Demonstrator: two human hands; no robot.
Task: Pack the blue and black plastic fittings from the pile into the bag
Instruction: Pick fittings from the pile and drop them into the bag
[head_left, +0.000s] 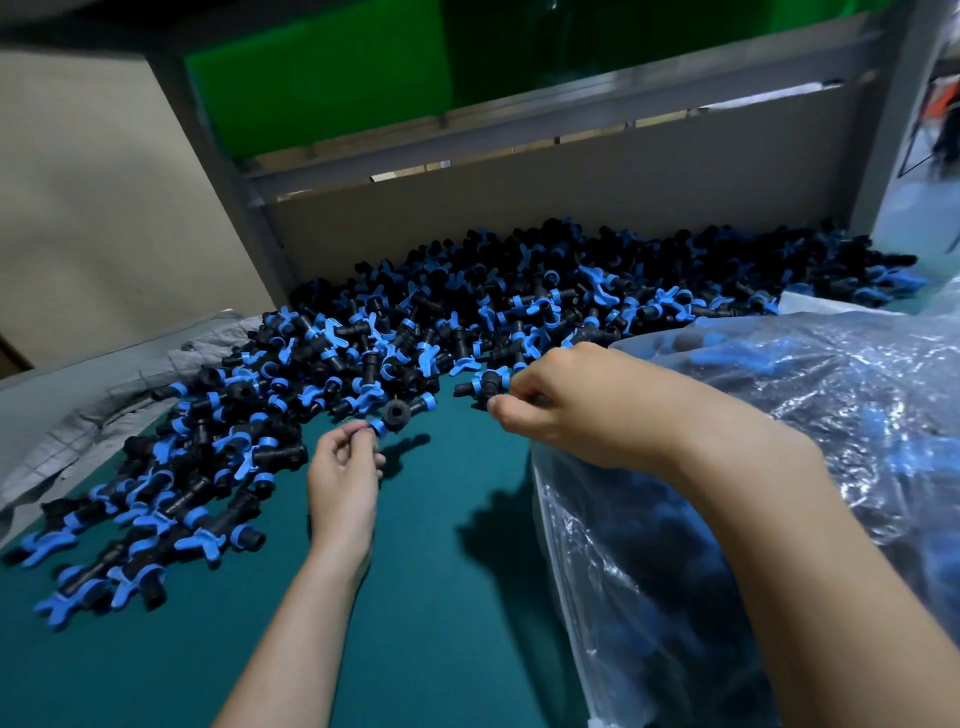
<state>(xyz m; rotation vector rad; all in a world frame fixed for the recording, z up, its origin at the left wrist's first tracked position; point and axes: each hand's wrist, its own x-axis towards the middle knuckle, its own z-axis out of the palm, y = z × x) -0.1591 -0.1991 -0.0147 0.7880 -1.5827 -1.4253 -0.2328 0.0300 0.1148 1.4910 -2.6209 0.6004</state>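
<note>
left hand (343, 467) pinching one fitting (396, 414), right hand (563, 402) pinching second fitting (483, 385) beside clear bag (810, 415), pile (467, 306) on green worktop (441, 582)

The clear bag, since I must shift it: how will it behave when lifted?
Probably floppy: the bag is thin, wrinkled film. Likely heavy, as it bulges with fittings. Could sag or tear if lifted by its rim.

Blue-and-black fittings (467, 312), teal table (441, 597), green panel (311, 78).
</note>
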